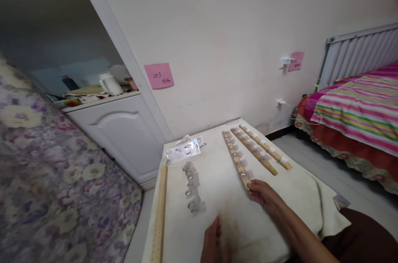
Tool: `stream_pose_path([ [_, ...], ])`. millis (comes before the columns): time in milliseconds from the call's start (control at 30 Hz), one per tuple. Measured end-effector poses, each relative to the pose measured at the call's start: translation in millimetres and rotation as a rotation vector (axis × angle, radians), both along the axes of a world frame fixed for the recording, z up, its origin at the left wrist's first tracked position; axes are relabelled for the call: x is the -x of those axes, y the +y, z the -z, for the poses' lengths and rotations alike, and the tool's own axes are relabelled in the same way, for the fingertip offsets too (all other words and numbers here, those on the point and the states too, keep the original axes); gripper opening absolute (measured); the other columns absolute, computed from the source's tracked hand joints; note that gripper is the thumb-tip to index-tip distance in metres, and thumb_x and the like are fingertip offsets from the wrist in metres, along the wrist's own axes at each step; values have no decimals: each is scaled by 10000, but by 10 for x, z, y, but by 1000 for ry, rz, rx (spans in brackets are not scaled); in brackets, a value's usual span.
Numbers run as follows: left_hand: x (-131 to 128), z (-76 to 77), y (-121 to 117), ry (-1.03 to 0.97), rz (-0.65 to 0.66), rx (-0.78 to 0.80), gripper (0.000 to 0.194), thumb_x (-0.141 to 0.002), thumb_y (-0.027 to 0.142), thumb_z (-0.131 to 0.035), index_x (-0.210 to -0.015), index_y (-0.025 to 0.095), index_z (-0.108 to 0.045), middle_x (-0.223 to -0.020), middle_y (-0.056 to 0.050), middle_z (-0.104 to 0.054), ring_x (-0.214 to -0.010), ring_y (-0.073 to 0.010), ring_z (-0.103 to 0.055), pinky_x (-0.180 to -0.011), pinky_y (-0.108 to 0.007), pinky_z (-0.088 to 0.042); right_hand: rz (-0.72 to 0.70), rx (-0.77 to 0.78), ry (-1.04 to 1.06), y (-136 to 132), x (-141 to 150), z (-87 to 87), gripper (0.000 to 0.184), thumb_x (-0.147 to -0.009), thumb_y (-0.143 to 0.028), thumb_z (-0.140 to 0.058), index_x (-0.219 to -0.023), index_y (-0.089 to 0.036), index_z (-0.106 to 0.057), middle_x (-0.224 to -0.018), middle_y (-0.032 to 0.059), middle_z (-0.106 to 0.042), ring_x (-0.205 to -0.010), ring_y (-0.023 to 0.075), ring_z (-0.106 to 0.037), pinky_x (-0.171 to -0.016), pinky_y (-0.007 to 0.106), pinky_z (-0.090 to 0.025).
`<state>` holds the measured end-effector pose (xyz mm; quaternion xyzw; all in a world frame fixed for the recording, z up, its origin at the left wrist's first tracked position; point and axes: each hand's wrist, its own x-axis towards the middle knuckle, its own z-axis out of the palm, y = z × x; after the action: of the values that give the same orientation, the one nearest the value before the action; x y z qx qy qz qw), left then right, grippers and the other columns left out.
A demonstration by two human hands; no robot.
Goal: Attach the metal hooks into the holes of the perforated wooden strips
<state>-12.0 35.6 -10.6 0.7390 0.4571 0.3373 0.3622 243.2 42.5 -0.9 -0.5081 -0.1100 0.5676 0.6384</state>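
Observation:
My right hand (259,192) pinches the near end of a narrow wooden strip (232,150). Small metal pieces with clear plastic tabs line this strip. Low in the view is my left hand (212,240), partly cut off, its visible fingertips curled. A pale smear lies beside it, so whether it holds anything is unclear. To its upper left, a column of similar small clear-tabbed metal pieces (192,184) lies on the cloth. Alongside the held strip are a second wooden strip (271,168) with clear tabs and a third strip (287,166) bearing white round pieces.
A long wooden strip with holes (159,217) runs down the left edge of the cloth-covered table (211,172). Clear plastic packaging (183,152) sits at the back left. Around the table are a wall, a cabinet (115,130), a floral curtain (62,172) and a bed (357,109).

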Motion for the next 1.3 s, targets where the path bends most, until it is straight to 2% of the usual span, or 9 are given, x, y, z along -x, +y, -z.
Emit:
stream_pose_path([
  [133,-278,-281,11,-60,-21,67,576,-764,329,-486,-1305,144,-413,-1207,-138,-508,-947,-218,-565,-810,-351,-490,2,-24,15,-161,295,23,286,-578,-245,-772,-714,-164,-533,-548,-55,-576,-482,61,-548,-491,157,-449],
  [233,-481,-466,-11,-25,-2,136,749,-707,277,-564,-1383,138,-272,-1332,-158,-385,-1005,-213,-535,-849,-334,-472,-31,-88,3,-347,532,47,295,-605,-297,-764,-725,-159,-532,-577,-53,-574,-503,61,-540,-496,159,-417],
  [367,-635,-582,-48,30,-41,163,958,-619,271,-652,-1429,185,-147,-1459,-149,-197,-1144,-263,-469,-905,-345,-454,-100,-169,-34,-558,823,49,253,-639,-298,-715,-729,-160,-523,-559,-56,-539,-479,61,-486,-469,169,-351],
  [500,-614,-632,-76,108,-83,172,1057,-540,219,-685,-1435,183,-122,-1508,-141,-69,-1345,-330,-239,-1032,-365,-357,-179,-198,-51,-678,1068,-35,256,-598,-287,-696,-667,-176,-476,-514,-77,-463,-435,50,-392,-432,176,-281],
  [633,-506,-702,-112,138,-116,180,1092,-506,210,-689,-1425,124,-105,-1508,-169,22,-1398,-327,-79,-1114,-368,-227,-271,-220,-109,-742,1237,-105,173,-555,-217,-629,-633,-188,-477,-484,-76,-451,-427,65,-386,-424,188,-279],
  [733,-427,-718,-137,132,-143,175,1102,-486,184,-683,-1419,115,-101,-1502,-175,-8,-1401,-312,-82,-1132,-354,-188,-330,-206,-158,-768,1308,-77,144,-562,-207,-611,-677,-188,-526,-527,-60,-498,-466,86,-435,-462,203,-342],
  [867,-355,-662,-141,105,-181,120,1043,-513,138,-644,-1412,135,-114,-1505,-158,-48,-1406,-286,-90,-1139,-345,-180,-400,-224,-170,-788,1350,-8,241,-589,-299,-668,-770,-193,-550,-585,-46,-524,-522,110,-484,-522,228,-399],
  [1100,-313,-605,-13,105,-246,50,1000,-585,161,-665,-1415,157,-108,-1523,-151,2,-1417,-273,6,-1148,-374,-142,-444,-239,-112,-881,1400,-1,347,-586,-416,-727,-714,-189,-498,-566,-60,-471,-480,88,-453,-488,213,-373],
  [1300,-273,-593,212,83,-274,13,971,-626,209,-679,-1420,178,-122,-1521,-151,-10,-1416,-276,-44,-1135,-395,-179,-480,-225,-138,-965,1378,104,406,-578,-484,-742,-723,-174,-524,-580,-44,-497,-516,86,-458,-511,201,-339],
])
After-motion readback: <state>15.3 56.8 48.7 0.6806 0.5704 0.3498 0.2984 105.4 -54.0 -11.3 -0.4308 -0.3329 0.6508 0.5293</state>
